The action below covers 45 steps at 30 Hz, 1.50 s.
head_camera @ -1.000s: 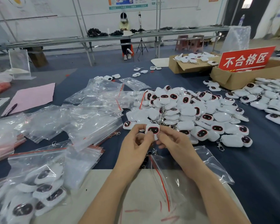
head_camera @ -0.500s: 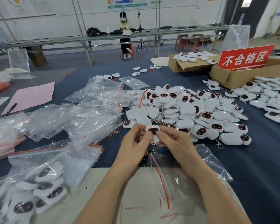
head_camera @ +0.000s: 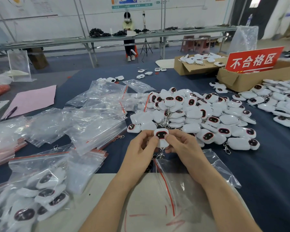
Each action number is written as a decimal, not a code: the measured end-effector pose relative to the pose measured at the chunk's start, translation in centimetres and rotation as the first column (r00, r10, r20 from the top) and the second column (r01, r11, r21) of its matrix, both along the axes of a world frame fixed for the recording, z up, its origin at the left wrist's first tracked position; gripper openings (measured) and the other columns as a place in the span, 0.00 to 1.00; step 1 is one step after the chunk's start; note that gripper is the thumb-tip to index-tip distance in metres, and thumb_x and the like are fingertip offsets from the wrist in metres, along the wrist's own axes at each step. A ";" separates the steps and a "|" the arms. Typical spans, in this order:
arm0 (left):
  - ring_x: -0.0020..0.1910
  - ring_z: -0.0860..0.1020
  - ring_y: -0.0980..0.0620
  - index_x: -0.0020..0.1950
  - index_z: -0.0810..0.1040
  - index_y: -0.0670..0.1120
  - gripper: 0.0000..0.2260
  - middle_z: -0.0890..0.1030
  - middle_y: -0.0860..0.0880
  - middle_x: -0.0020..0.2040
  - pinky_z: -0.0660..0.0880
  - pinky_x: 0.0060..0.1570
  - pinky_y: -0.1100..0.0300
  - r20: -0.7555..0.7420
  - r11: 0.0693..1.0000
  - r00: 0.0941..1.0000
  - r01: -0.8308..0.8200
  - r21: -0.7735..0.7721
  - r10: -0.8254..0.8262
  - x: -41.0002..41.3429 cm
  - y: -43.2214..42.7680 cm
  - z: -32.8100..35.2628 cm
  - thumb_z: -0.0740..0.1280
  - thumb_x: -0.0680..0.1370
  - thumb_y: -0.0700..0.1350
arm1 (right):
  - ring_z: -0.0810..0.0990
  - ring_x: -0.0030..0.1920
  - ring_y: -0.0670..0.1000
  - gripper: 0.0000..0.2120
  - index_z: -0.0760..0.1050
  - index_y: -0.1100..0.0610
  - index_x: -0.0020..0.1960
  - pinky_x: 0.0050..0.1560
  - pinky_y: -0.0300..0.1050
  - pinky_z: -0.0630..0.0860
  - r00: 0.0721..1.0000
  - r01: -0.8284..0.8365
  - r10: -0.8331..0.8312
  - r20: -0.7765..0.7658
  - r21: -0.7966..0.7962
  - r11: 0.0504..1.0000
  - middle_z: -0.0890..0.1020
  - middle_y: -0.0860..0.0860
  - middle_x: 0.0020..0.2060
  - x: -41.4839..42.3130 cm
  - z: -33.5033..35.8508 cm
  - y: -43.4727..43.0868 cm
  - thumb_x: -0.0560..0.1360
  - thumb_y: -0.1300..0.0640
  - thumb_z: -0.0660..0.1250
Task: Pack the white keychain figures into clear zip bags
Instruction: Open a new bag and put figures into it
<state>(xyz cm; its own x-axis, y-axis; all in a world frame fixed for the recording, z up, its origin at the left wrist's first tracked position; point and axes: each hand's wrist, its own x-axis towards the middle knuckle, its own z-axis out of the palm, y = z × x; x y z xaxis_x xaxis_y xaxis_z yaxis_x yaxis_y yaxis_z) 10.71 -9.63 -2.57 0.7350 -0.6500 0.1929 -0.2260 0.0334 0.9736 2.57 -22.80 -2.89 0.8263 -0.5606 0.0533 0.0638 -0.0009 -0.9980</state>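
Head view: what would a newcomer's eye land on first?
The big heap of white keychain figures mid-table, right of centre. In front of it, the left hand and right hand pinch one figure near a clear zip bag lying under the right forearm. At the back right, a red sign rises from a cardboard box.

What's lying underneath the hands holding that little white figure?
Beneath the white figure: an empty-looking clear zip bag with a red strip. The right forearm covers part of it.
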 end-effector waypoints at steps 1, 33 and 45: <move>0.45 0.81 0.48 0.54 0.82 0.51 0.07 0.83 0.53 0.43 0.79 0.49 0.59 0.020 1.000 1.000 0.004 -0.003 -0.004 -0.1 0.0 0.0 0.64 0.83 0.43 | 0.82 0.37 0.45 0.09 0.84 0.44 0.47 0.42 0.37 0.79 1.000 0.007 -0.007 -0.007 0.004 1.000 0.86 0.49 0.39 0.1 -0.1 -0.1 0.79 0.56 0.68; 0.37 0.76 0.62 0.63 0.77 0.55 0.11 0.80 0.59 0.39 0.74 0.40 0.70 0.107 1.000 0.994 -0.020 -0.006 0.021 -0.2 -0.2 -0.1 0.68 0.81 0.44 | 0.85 0.51 0.50 0.09 0.84 0.46 0.57 0.51 0.39 0.80 0.989 -0.118 0.120 0.088 -0.030 0.993 0.87 0.49 0.51 -0.1 -0.4 -0.1 0.80 0.53 0.67; 0.48 0.80 0.55 0.49 0.72 0.51 0.13 0.86 0.53 0.50 0.76 0.47 0.67 -0.050 0.991 0.998 0.040 -0.126 -0.047 0.5 0.3 -0.2 0.64 0.81 0.32 | 0.84 0.43 0.43 0.18 0.81 0.45 0.58 0.45 0.35 0.79 0.987 -0.077 0.083 0.137 -0.046 0.996 0.87 0.50 0.45 0.0 -0.4 0.3 0.77 0.65 0.70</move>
